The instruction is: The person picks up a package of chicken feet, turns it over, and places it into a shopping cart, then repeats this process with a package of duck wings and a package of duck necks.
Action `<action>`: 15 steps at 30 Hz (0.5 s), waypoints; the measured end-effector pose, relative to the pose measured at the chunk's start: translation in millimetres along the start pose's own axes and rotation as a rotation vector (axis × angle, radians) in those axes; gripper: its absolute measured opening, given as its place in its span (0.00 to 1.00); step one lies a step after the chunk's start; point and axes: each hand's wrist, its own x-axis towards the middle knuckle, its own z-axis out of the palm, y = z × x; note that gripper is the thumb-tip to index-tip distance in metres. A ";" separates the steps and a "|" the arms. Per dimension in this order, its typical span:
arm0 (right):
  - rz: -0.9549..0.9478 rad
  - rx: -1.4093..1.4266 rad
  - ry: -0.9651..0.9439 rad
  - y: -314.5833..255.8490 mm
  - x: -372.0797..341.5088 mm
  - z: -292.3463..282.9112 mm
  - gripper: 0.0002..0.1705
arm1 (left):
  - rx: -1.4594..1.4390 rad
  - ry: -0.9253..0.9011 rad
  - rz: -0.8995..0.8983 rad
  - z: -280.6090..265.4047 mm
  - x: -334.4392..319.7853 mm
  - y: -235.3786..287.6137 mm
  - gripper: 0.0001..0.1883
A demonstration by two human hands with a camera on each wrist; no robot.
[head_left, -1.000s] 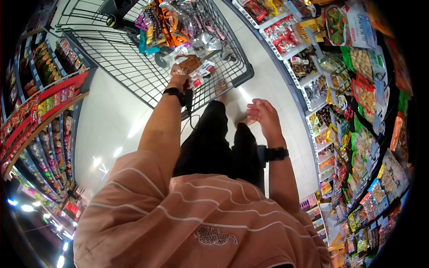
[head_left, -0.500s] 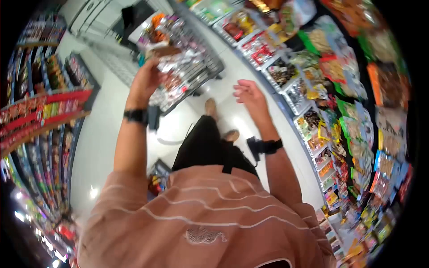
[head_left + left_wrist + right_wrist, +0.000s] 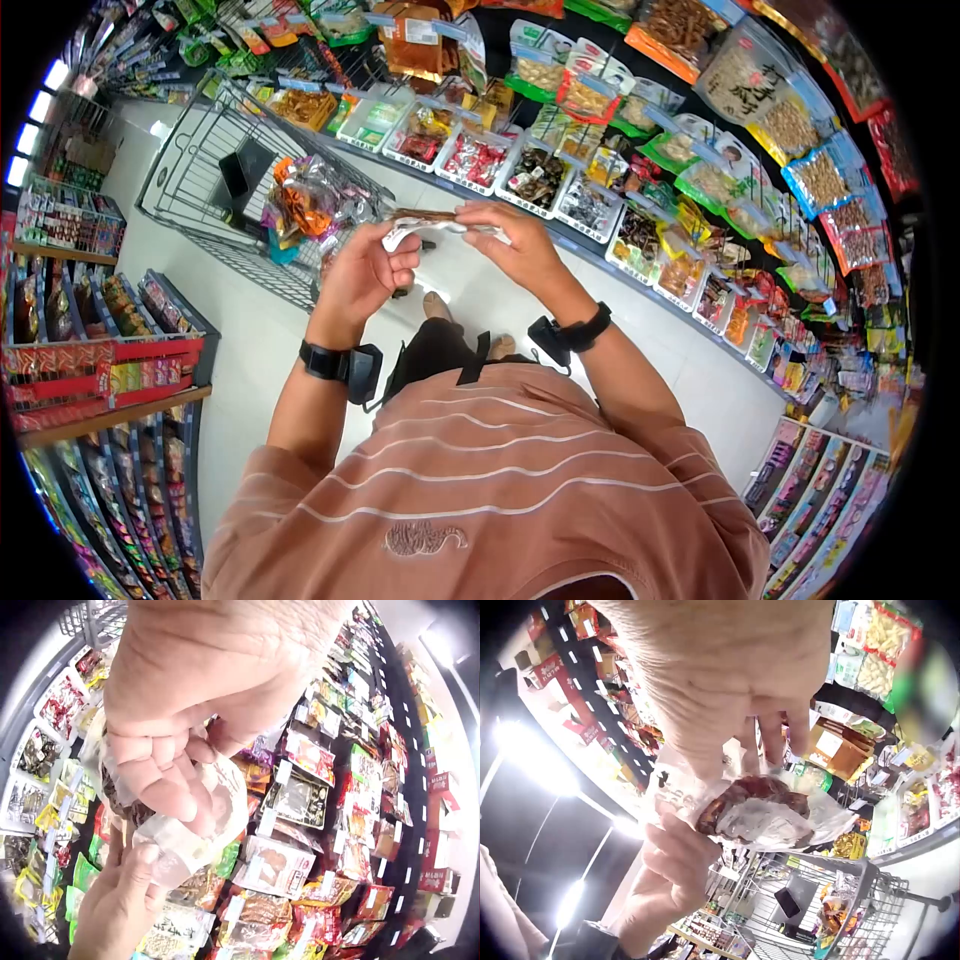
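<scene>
In front of the body, both hands hold a clear-and-white plastic food packet [image 3: 433, 226] with dark brown contents [image 3: 750, 799]. My left hand [image 3: 362, 275] grips its left end, with the fingers curled in the left wrist view. At the other end, my right hand [image 3: 520, 255] pinches the packet, its thumb [image 3: 139, 862] pressing on the clear plastic. The packet is nearly edge-on in the head view, while the right wrist view shows its broad face with the brown food behind shiny film. Both wrists wear black straps.
A wire shopping cart [image 3: 215, 255] stands ahead to the left, with shiny snack bags [image 3: 305, 200] and a dark phone-like object [image 3: 233, 175] in it. White bins of wrapped snacks [image 3: 475, 160] and hanging bags line the right side. Red-edged shelves [image 3: 110, 380] stand at left.
The left hand has lifted the packet out of the cart and brought it before the body. The right hand, earlier holding nothing, now holds it too. The view has turned toward the right-hand shelves.
</scene>
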 end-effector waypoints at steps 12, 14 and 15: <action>0.655 0.417 0.262 -8.0 -53.8 -44.8 0.21 | 1.037 0.229 0.435 37.2 11.1 -44.1 0.16; 0.665 0.525 0.299 -7.1 -56.7 -46.1 0.21 | 0.988 0.168 0.415 32.5 15.5 -53.0 0.16; 0.671 0.578 0.314 -6.6 -57.3 -45.6 0.22 | 0.961 0.140 0.406 34.1 14.6 -55.9 0.17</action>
